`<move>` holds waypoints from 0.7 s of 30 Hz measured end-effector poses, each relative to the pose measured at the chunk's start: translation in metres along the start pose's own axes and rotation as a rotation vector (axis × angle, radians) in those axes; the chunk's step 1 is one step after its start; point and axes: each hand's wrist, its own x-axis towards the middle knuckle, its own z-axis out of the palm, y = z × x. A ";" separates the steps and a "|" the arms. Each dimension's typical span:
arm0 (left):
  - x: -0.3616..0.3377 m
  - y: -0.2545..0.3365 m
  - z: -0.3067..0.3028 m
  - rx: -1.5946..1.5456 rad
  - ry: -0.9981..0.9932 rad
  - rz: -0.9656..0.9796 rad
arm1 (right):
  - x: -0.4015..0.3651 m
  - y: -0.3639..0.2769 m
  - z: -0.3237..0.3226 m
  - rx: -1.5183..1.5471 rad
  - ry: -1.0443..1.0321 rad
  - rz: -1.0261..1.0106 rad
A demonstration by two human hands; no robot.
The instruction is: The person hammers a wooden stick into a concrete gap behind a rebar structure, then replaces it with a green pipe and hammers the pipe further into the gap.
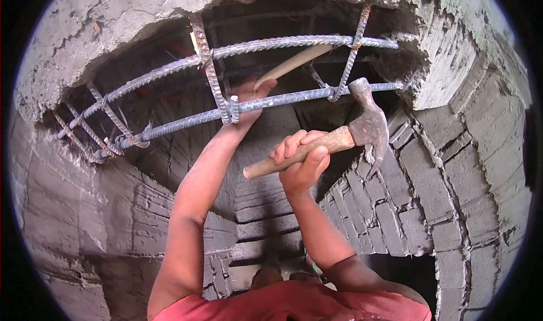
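A claw hammer (370, 126) with a worn wooden handle is in my right hand (302, 160). The fingers wrap around the middle of the handle, and the head points up and to the right, just below the lower rebar. My left hand (255, 98) reaches up behind the lower rebar (186, 119), beside a short upright bar end. It closes on the lower end of a pale, slightly curved stick (297, 64), which slants up to the right behind the bars. The rebar and shadow partly hide the left fingers.
An upper rebar (283, 42) and several tied stirrups (208, 66) span a dark opening in rough concrete (141, 10). Brick walls with uneven mortar (435, 179) flank both sides. Far below, stepped bricks (266, 211) lie near my feet.
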 end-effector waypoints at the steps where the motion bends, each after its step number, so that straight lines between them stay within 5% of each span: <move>1: -0.002 0.000 0.000 -0.003 -0.007 -0.001 | -0.001 -0.001 -0.001 0.001 0.011 0.012; 14: 0.002 0.033 -0.005 0.130 -0.044 -0.147 | 0.000 -0.004 -0.022 -0.125 0.033 0.043; 18: 0.002 0.023 -0.002 0.034 -0.038 -0.122 | 0.010 -0.046 -0.095 -0.936 -0.130 -0.082; 21: -0.001 0.021 0.004 0.048 -0.042 -0.238 | 0.054 -0.115 -0.111 -1.337 -0.557 -0.377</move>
